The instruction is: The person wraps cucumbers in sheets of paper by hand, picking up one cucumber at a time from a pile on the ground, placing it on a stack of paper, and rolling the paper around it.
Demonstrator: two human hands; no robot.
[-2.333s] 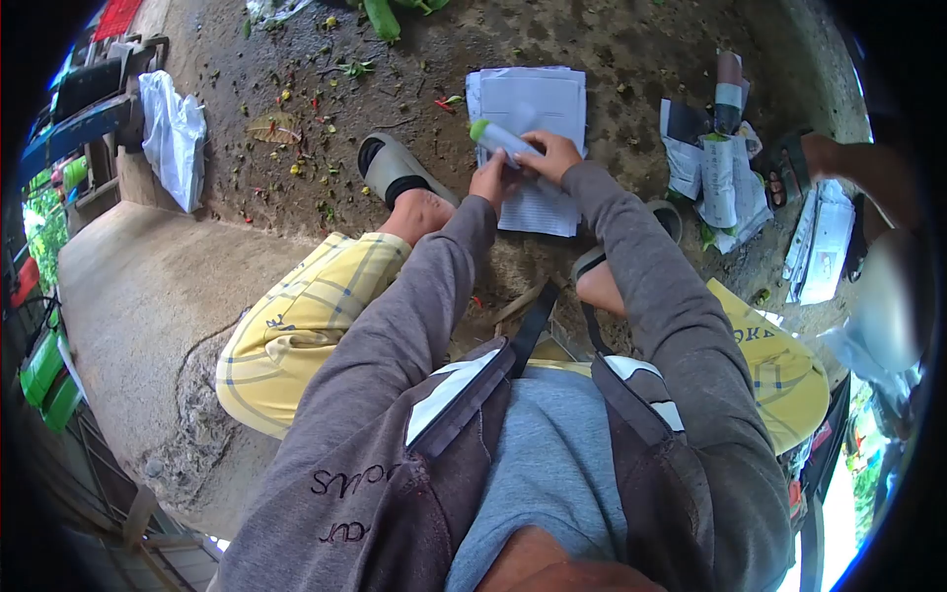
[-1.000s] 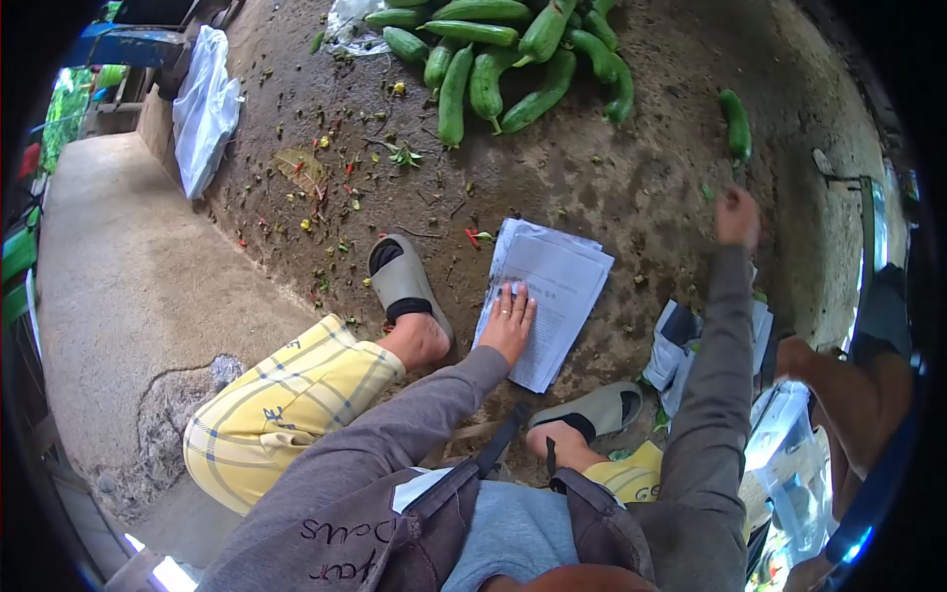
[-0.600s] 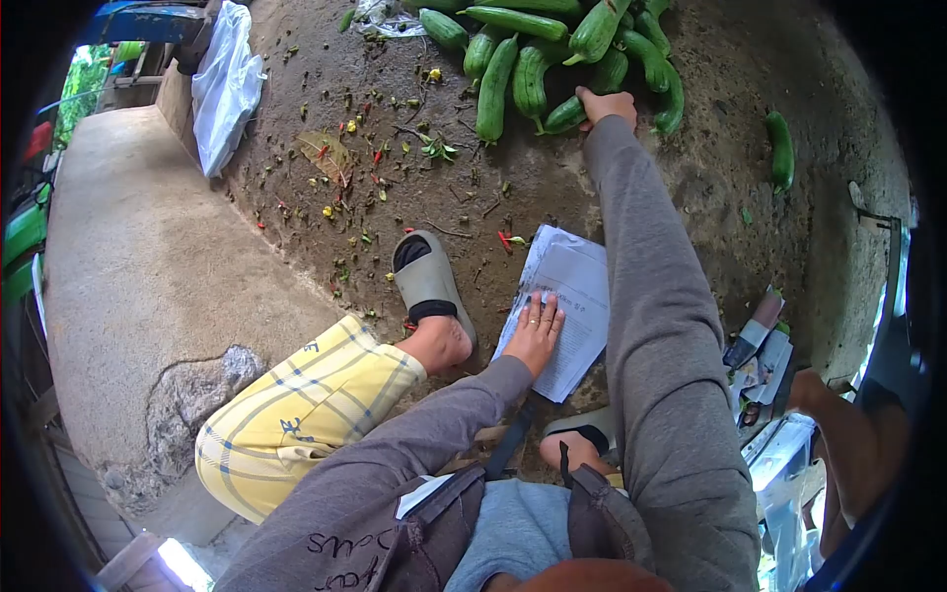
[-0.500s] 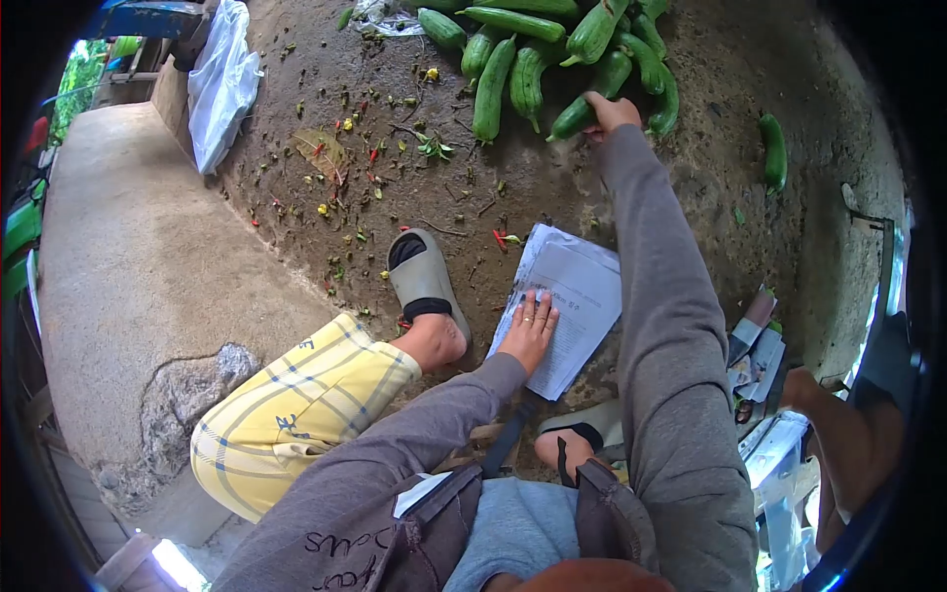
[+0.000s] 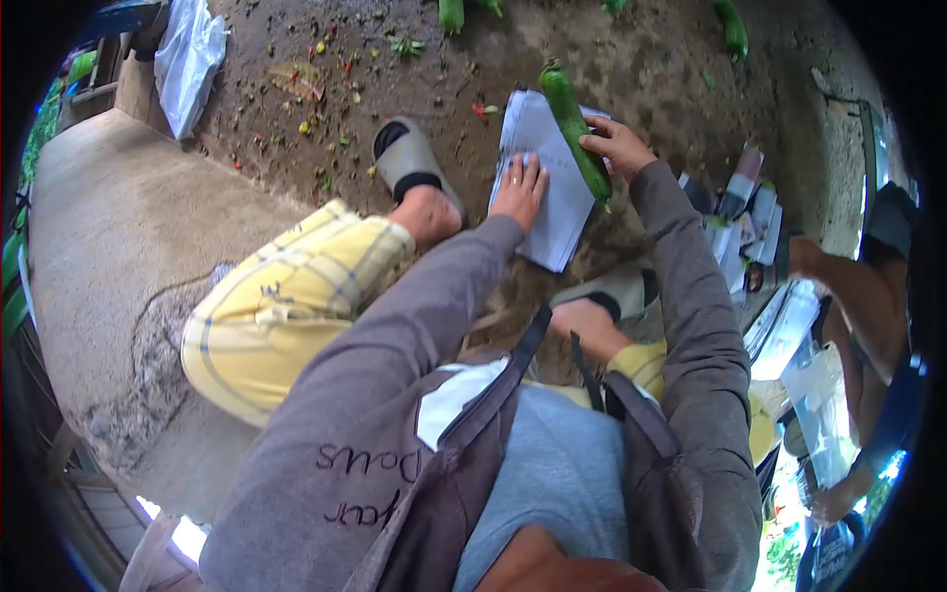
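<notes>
My right hand (image 5: 623, 148) is closed around the middle of a long green gourd (image 5: 565, 111), holding it tilted above the right part of a stack of printed paper sheets (image 5: 554, 232). Part of the print is hidden by the gourd. On the left part of that stack my left hand (image 5: 520, 189) lies flat, fingers stretched out, a ring on one finger. The stack rests on the dirt ground between my two sandalled feet.
Another gourd (image 5: 731, 28) lies at the top right, and a gourd end (image 5: 451, 15) shows at the top edge. Small peppers and stems litter the ground near a white plastic bag (image 5: 187, 64). Folded papers (image 5: 745, 222) lie at right, beside another person's leg (image 5: 838, 276).
My right hand has pulled the gourd away from the pile and brought it back over the paper. My left hand stays on the stack. The view has tilted down, leaving most of the pile out of sight.
</notes>
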